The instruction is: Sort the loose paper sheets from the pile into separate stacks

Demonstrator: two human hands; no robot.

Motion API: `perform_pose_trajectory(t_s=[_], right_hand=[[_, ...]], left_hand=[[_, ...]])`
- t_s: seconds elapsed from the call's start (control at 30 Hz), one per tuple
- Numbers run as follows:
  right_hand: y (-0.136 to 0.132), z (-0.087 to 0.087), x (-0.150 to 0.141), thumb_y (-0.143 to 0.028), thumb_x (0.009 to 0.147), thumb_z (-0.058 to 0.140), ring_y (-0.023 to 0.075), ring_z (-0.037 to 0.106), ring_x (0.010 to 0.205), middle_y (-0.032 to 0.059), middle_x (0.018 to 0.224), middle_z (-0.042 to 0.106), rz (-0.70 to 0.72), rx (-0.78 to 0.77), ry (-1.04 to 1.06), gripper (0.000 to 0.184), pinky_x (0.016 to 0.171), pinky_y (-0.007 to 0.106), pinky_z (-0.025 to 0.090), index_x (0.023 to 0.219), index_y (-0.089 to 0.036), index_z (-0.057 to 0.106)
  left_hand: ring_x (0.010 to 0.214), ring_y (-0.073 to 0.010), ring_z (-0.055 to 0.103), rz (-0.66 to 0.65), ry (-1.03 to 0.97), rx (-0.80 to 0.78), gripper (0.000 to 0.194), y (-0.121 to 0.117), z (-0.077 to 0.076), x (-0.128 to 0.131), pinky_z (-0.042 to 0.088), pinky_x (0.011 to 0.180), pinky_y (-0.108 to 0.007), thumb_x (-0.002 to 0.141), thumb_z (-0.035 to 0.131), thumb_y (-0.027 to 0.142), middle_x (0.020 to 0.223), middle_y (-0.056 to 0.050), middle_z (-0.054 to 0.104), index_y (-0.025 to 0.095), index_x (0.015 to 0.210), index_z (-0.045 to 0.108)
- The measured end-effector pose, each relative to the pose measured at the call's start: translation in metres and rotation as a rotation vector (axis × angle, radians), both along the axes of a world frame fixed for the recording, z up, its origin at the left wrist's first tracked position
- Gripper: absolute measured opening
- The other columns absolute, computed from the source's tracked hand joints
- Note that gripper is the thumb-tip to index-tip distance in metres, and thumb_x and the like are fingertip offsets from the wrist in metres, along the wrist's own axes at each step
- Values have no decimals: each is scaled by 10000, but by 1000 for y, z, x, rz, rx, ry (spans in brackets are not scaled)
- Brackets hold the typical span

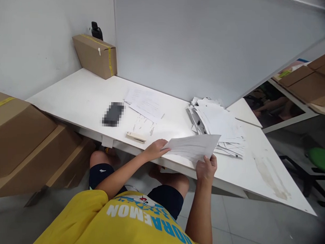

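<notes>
Between my two hands, above the front edge of the table, I hold printed paper sheets [192, 146]; how many sheets there are I cannot tell. My left hand [156, 150] pinches their left edge with thumb and fingers. At the lower right corner, my right hand [206, 168] is closed on the same sheets. A cream stapler [136, 137] lies on the table just left of my left hand. Behind it lie loose printed pages [144, 101]. Beyond my right hand rises a messy pile of papers [218, 120], partly covered by the held sheets.
A dark pixelated object [113, 114] lies on the white table [83, 94]. A taped cardboard box [97, 57] stands at the back left, a black bottle [96, 31] behind it. More cardboard boxes [23, 142] crowd the left side. A partition [181, 44] closes off the back.
</notes>
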State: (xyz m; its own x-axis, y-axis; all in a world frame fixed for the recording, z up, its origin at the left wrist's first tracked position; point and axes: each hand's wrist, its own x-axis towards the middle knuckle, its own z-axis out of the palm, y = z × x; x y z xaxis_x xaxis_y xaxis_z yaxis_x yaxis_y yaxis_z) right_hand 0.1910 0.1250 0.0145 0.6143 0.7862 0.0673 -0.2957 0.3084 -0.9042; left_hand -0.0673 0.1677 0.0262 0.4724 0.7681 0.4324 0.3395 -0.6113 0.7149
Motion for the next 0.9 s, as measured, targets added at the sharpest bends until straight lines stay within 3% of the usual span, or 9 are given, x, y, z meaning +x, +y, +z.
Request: perform_pose_trajectory(t_s=[0.13,0.33,0.5,0.67,0.9], right_hand=[[2,-1,-1,-269,547,819,115,598,811,-60,820,629,-11,-14,-40,405,825,288,477,865,-218,573],[5,-6,-6,-344,583,794,159,593,874,-26,891,629,-144,-32,-167,409,852,335,483,919,-222,595],[8,-13,-7,-414,652,718,177,577,863,-15,847,603,-288,-69,-274,348,859,353,465,910,-211,603],[9,-10,-9,-403,643,721,164,569,836,-14,829,614,-191,-115,-291,357,834,326,449,911,-187,625],[4,-5,-15,-382,637,705,134,538,760,-39,768,603,-95,-106,-281,335,781,291,426,894,-188,613]], left_hand=[[1026,-233,654,-90,-85,84,265,-1,0,-2,536,896,-377,1002,458,400,1016,-106,687,197,1042,624],[986,-247,650,8,5,-91,296,-6,6,-7,553,837,-367,964,522,428,1052,-106,657,191,1130,584],[949,-256,642,-16,13,-2,287,-6,4,-7,542,821,-385,983,470,439,984,-115,648,183,1036,589],[976,-242,631,-82,-18,77,324,-4,3,-6,527,853,-391,1021,362,430,970,-107,654,200,1034,590],[992,-259,632,-12,27,9,356,-5,-1,-7,540,837,-378,982,455,485,1034,-124,646,176,1117,567]])
